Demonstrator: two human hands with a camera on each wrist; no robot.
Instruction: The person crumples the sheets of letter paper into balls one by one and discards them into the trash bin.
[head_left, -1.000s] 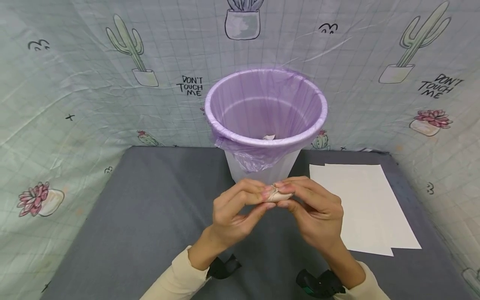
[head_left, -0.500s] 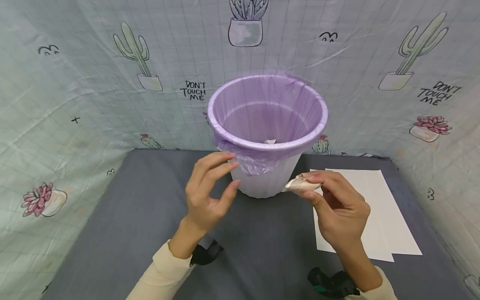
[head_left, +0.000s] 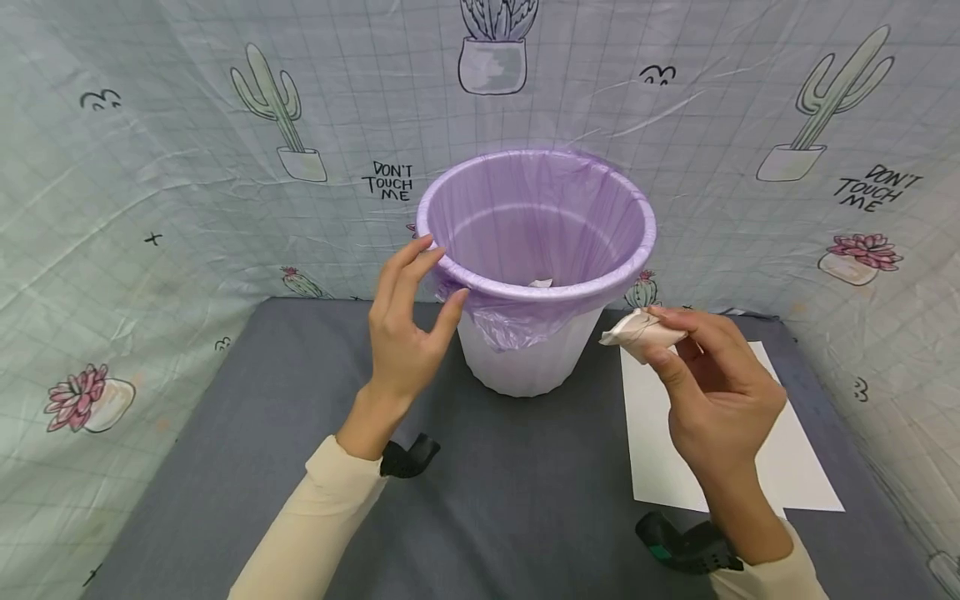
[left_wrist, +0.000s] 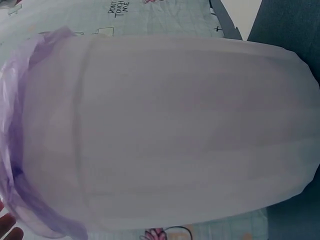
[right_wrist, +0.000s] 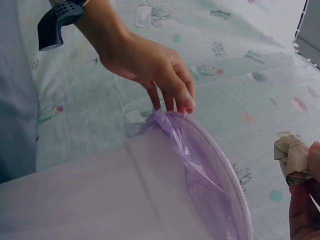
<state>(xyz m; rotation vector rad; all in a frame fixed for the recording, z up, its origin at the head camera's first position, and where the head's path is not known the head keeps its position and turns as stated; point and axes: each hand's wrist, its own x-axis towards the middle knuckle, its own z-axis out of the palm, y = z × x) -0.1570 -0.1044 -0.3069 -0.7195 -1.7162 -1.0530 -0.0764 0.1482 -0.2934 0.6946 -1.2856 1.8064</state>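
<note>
A crumpled piece of paper is pinched between the thumb and fingers of my right hand, to the right of the bin and above white sheets. My left hand is at the left side of the white trash bin, its fingers loosely bent and spread at the rim. In the right wrist view its fingertips are at the edge of the purple bin liner; whether they touch it I cannot tell. The crumpled paper also shows there at the right. Bin wall fills the left wrist view.
White paper sheets lie overlapping on the dark grey cloth at the right. A small white scrap shows inside the lined bin. A cactus-printed curtain surrounds the back and sides.
Both hands were together on the crumpled paper; the left let go and rose leftward to the bin rim. The right hand carried the paper right and slightly up.
</note>
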